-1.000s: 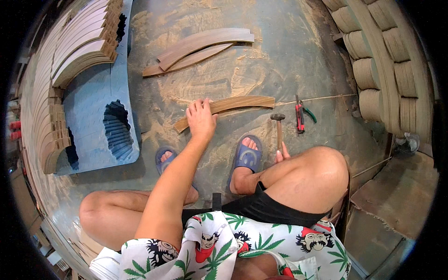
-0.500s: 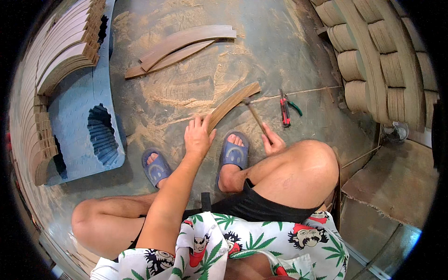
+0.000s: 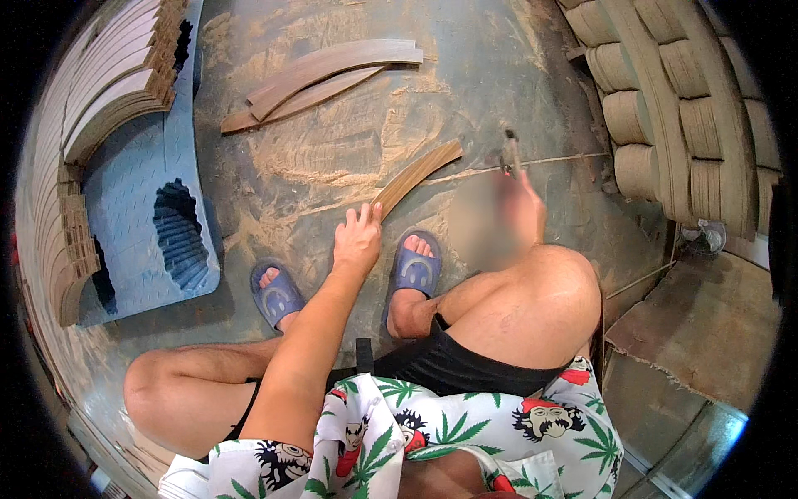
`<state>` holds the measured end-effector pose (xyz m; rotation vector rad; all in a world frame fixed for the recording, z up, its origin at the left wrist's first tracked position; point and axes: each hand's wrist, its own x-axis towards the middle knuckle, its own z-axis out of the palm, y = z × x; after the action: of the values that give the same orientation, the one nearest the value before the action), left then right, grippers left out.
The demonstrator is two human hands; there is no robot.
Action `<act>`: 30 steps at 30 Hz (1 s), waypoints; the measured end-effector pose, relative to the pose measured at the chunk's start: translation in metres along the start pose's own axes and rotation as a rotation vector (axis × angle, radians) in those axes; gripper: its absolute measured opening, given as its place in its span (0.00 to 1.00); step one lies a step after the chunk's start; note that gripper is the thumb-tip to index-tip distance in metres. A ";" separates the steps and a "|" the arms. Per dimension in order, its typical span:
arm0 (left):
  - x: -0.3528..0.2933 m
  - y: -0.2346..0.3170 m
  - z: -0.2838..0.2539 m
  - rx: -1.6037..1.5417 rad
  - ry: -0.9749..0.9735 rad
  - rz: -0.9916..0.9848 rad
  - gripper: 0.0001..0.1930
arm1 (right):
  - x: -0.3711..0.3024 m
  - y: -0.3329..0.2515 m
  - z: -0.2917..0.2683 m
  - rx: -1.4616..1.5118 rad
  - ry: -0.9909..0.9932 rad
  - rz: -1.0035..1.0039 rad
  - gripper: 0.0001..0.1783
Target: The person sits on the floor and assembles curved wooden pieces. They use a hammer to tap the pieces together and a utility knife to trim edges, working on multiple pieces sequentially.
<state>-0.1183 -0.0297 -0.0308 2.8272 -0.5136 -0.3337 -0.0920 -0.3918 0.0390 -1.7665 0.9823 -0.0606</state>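
Observation:
My left hand grips the near end of a curved wooden strip, fingers on top. The strip lies on the floor ahead of my sandals and points away to the right. In my right hand is a small hammer, raised with its head up and away, right of the strip and apart from it. The fingers of this hand are partly lost in a blurred patch. Pliers, red and black, lie under or behind the hammer and are mostly hidden now.
Two more curved wooden pieces lie farther off on the dusty floor. At left, a blue platform with cut-outs carries stacked curved strips. Stacks of curved brown pieces stand at right, near a brown mat.
My right hand has lifted the hammer away from the strip, up and to the right, over the pliers. My left hand has shifted slightly on the strip's near end.

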 end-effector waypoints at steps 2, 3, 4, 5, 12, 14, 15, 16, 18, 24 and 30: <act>0.000 -0.001 0.002 -0.019 0.002 -0.009 0.30 | 0.009 -0.010 -0.033 -0.451 0.045 -0.332 0.22; -0.001 -0.001 0.003 -0.031 0.000 -0.012 0.30 | 0.010 -0.008 -0.035 -0.427 0.012 -0.346 0.22; 0.000 -0.002 0.004 -0.033 0.012 -0.002 0.30 | 0.010 -0.006 -0.036 -0.403 -0.021 -0.360 0.21; 0.000 -0.001 0.002 -0.036 0.018 0.008 0.30 | 0.007 -0.003 -0.038 -0.381 -0.055 -0.369 0.21; 0.002 0.000 -0.002 -0.008 0.003 0.021 0.31 | -0.045 0.029 0.006 -1.172 -0.608 -1.020 0.28; 0.004 -0.003 0.000 0.010 -0.100 0.027 0.31 | -0.042 0.044 0.016 -1.216 -0.591 -1.177 0.28; 0.006 -0.001 0.000 0.015 -0.151 0.036 0.32 | -0.036 0.053 0.013 -1.209 -0.534 -1.254 0.28; 0.007 0.001 0.001 0.000 -0.100 0.039 0.32 | -0.028 0.061 0.011 -1.172 -0.417 -1.317 0.27; 0.004 0.001 -0.001 -0.024 0.000 0.025 0.32 | -0.017 0.056 0.021 -1.037 -0.144 -1.356 0.27; 0.004 0.001 -0.002 -0.039 -0.067 0.018 0.32 | 0.009 0.003 -0.012 -0.326 -0.273 -0.545 0.26; 0.003 -0.002 -0.006 -0.019 -0.049 0.049 0.30 | 0.003 -0.009 -0.012 0.032 -0.386 -0.063 0.27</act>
<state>-0.1131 -0.0279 -0.0265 2.7887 -0.5856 -0.3971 -0.0902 -0.4018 0.0501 -1.6979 0.6424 0.2163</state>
